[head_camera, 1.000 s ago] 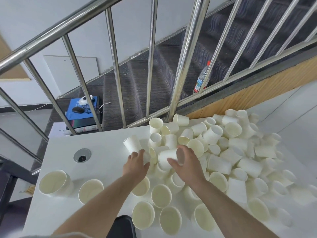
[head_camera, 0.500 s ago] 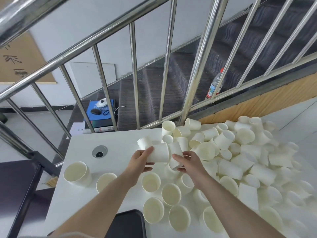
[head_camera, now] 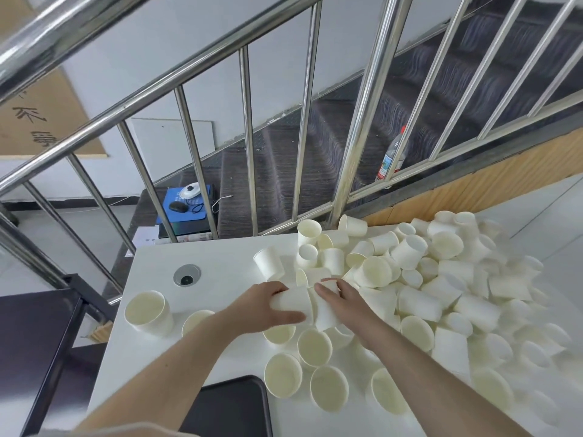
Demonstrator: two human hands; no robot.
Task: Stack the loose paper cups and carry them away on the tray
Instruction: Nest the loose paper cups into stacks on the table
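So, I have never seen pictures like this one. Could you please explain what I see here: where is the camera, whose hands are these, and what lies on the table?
There is no machine here. A person wears a camera on the head, so you look down along their own arms. The left hand grips a paper cup lying sideways. The right hand holds a second cup against it, probably to stack them. The white table carries a big heap of loose cups, some upright, many tipped over. The dark tray waits at the near edge. Behind the table are a steel railing and stairs.
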